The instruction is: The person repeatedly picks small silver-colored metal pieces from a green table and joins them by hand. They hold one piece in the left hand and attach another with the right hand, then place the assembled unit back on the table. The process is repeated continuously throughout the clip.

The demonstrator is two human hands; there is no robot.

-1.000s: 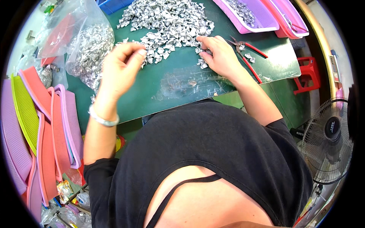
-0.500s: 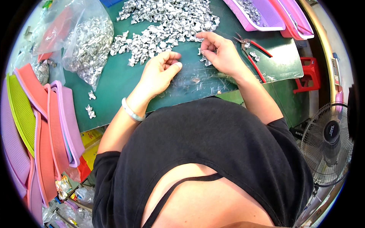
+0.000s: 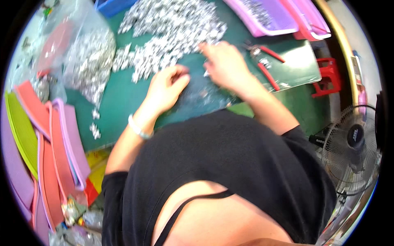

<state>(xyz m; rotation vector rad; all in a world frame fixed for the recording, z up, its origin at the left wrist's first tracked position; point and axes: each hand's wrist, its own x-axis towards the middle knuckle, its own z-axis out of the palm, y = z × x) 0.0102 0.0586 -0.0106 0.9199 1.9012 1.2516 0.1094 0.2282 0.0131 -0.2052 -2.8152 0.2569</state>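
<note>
A wide heap of small silver metal pieces (image 3: 172, 33) lies on a green mat (image 3: 123, 98). My left hand (image 3: 168, 88) rests on the mat at the heap's near edge, fingers curled inward. Just to its right, my right hand (image 3: 223, 65) has its fingertips at the heap's right edge, with a small pale piece (image 3: 206, 74) beside the thumb. The picture is blurred, so I cannot make out whether either hand holds a piece. A sheet of clear plastic (image 3: 205, 96) lies on the mat under both hands.
A clear bag of silver pieces (image 3: 88, 61) sits at the left. Red-handled pliers (image 3: 269, 65) lie right of my right hand. Purple and pink trays (image 3: 271, 18) stand at the back right, stacked coloured trays (image 3: 53, 151) at the left. A red stool (image 3: 324, 78) and a fan (image 3: 353, 143) stand at the right.
My left hand has drawn back from the heap's left side toward the middle, close to my right hand. The right hand has stayed at the heap's right edge. The view has shifted slightly.
</note>
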